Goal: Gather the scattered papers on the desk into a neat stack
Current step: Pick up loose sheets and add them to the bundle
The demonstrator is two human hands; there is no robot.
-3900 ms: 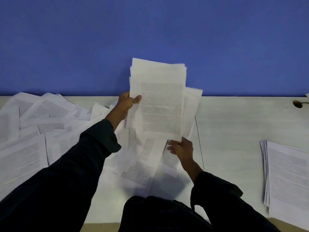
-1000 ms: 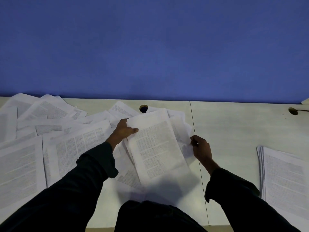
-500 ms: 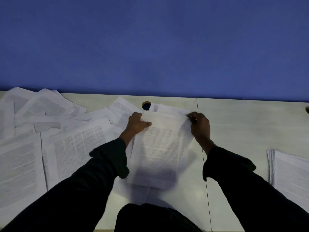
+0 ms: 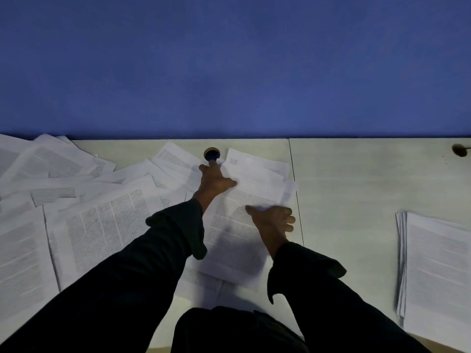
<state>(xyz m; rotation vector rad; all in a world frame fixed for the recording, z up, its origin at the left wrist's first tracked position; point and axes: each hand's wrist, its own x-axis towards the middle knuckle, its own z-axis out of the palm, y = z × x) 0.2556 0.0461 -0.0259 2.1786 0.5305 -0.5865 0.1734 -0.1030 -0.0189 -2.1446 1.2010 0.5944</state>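
Note:
A loose bundle of printed sheets lies flat on the white desk in front of me. My left hand rests spread at the bundle's upper left edge, thumb on the top sheet and fingers reaching toward the desk's cable hole. My right hand lies on the bundle's right side, fingers apart, thumb pressing the top sheet. Scattered papers cover the left half of the desk, overlapping each other. A tidy stack of papers sits at the right edge.
A blue wall stands right behind the desk. A seam divides the desk in two, just right of the bundle. A second cable hole is at the far right. Bare desk lies between the bundle and the right stack.
The bundle, held upright earlier, was laid flat on the desk. My left hand has slid up toward the cable hole; my right hand has moved from the top corner down to the bundle's right side.

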